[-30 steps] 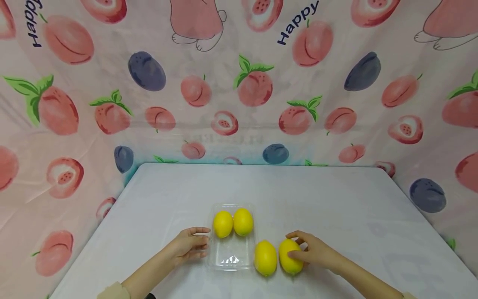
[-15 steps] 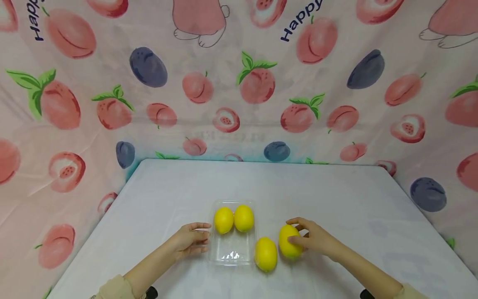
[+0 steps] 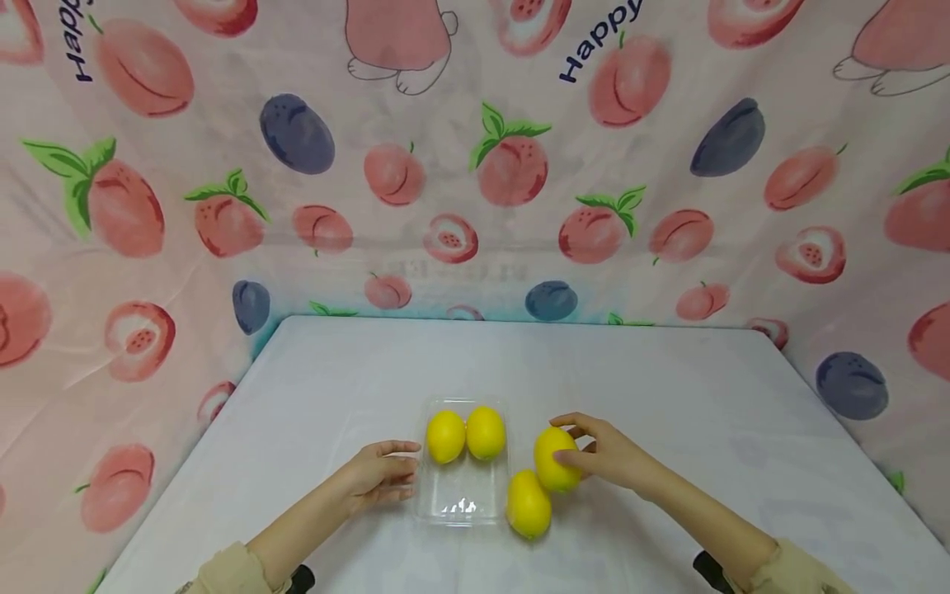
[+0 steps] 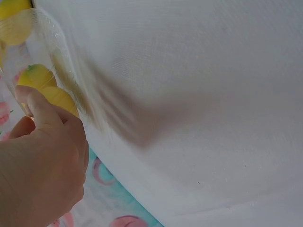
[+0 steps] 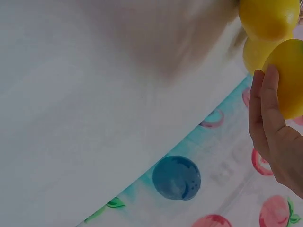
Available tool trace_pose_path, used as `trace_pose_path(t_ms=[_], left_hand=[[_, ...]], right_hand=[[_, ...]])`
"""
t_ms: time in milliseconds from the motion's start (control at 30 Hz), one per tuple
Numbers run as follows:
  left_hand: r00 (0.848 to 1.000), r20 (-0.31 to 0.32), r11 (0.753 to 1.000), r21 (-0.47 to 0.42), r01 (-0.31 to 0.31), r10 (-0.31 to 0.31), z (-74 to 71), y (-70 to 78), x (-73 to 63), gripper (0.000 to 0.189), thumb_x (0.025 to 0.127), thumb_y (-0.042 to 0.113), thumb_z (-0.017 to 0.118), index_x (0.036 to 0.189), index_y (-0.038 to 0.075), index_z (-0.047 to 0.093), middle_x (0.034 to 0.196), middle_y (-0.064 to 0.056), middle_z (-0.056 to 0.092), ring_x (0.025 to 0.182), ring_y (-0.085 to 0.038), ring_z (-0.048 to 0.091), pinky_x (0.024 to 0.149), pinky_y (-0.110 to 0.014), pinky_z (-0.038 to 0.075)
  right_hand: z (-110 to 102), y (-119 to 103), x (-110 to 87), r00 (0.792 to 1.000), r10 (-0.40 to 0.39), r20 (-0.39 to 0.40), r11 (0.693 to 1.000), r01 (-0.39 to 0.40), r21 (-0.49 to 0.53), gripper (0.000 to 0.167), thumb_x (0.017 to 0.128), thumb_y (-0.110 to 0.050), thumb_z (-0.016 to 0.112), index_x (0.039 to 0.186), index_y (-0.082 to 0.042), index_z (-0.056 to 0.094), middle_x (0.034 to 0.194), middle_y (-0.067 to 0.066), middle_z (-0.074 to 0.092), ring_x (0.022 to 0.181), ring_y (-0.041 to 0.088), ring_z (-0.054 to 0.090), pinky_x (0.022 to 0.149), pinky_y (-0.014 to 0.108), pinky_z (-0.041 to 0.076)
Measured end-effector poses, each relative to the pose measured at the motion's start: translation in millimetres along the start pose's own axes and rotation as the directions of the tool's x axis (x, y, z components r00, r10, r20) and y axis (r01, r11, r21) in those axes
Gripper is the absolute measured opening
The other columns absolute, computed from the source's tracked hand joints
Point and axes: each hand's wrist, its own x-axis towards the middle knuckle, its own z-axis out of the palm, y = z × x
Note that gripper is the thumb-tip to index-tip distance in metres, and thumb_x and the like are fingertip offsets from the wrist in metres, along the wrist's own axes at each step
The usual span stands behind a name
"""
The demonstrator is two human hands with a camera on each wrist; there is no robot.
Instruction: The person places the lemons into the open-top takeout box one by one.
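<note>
Lemon (image 3: 548, 464), pinched in the right hand (image 3: 610, 454), is lying right of a clear tray (image 3: 448, 497); relaxed left hand (image 3: 373, 475) is flanking opposite.

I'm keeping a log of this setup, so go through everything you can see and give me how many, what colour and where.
tray: one, clear, on the table in front of the person
tray lemons: two, yellow, side by side at the tray's far end
loose lemon: one, yellow, just right of the tray
held lemon: one, yellow, in the right grip
table: one, white, under everything
backdrop: pale pink with printed fruit and lettering, behind the table and at its sides
dark objects: two, black, by the wearer's sleeves, too hidden to identify
sleeves: two, beige, bottom edge
left grip: one, bare, fingers at the tray's left edge
right grip: one, bare, around the held lemon
</note>
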Motion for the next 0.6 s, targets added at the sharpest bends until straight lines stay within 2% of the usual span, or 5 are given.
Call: trace_pose_path(t_ms=[333, 433, 600], left_hand=[[0.995, 0.102, 1.0, -0.006, 0.011, -0.01, -5.0, -1.5, -1.9, 0.047, 0.091, 0.004, 0.058, 0.134, 0.0, 0.04, 0.083, 0.0, 0.059, 0.071, -0.009, 0.059, 0.077, -0.031, 0.059], [0.993, 0.119, 1.0, -0.004, 0.002, -0.001, -5.5, -0.7, -2.9, 0.047, 0.092, 0.004, 0.057, 0.135, -0.003, 0.038, 0.083, 0.0, 0.058, 0.071, -0.008, 0.059, 0.078, -0.032, 0.059], [0.993, 0.118, 1.0, 0.006, 0.0, -0.001, -5.4, -1.6, -3.1, 0.047, 0.092, 0.004, 0.056, 0.135, -0.004, 0.037, 0.084, 0.0, 0.057, 0.072, -0.007, 0.058, 0.077, -0.03, 0.059]], right_hand=[[11.6, -17.7, 10.7, 0.997, -0.064, 0.031, 0.998, 0.064, 0.006, 0.051, 0.086, -0.027, 0.068, 0.13, -0.008, 0.051, 0.124, 0.021, 0.051, 0.079, 0.017, 0.059, 0.072, 0.03, 0.053], [18.4, -21.9, 15.8, 0.996, -0.088, 0.03, 0.996, 0.088, 0.008, 0.051, 0.086, -0.027, 0.068, 0.13, -0.008, 0.05, 0.123, 0.021, 0.052, 0.077, 0.017, 0.058, 0.072, 0.029, 0.052], [32.1, -27.6, 23.9, 0.997, -0.074, 0.015, 0.997, 0.074, 0.0, 0.052, 0.085, -0.027, 0.069, 0.13, -0.008, 0.051, 0.12, 0.017, 0.053, 0.076, 0.016, 0.056, 0.071, 0.027, 0.052]])
